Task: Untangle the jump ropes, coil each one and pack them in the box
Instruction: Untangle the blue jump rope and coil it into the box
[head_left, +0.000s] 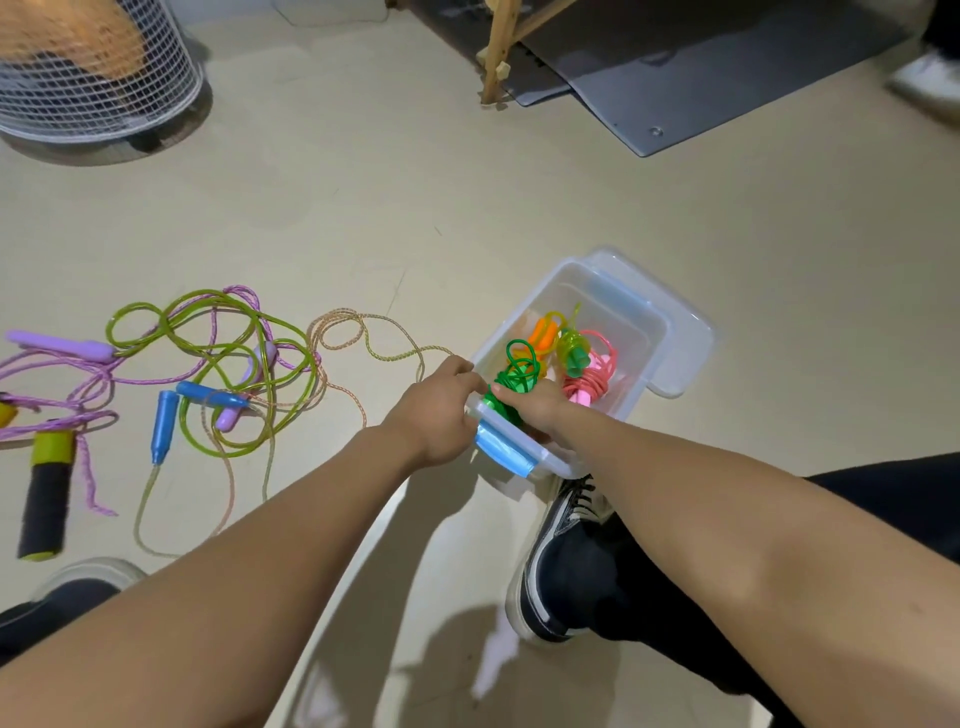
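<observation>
**Both hands at the clear box, loose ropes waiting on the floor**

Around me on the beige floor (519, 208) I see a white wire basket (98, 78) far left, a wooden frame leg (498, 52) and a grey mat (701, 78) at the top, and my black shoe (561, 561) just below the box. My own forearms cross the lower view and cover the floor beneath them.

The basket's contents are blurred. A black-handled rope (44, 499) is cut off at the left edge. I cannot tell how many ropes are in the tangle (218, 374) of purple, yellow-green and peach cords.

The clear plastic box (644, 332) sits at centre right on its lid. Inside lie coiled ropes in green (519, 369), orange (543, 335) and pink (597, 379). My left hand (436, 410) curls round the box's near corner. My right hand (530, 410) rests on the green coil, its fingers hidden, so I cannot tell its grip.
</observation>
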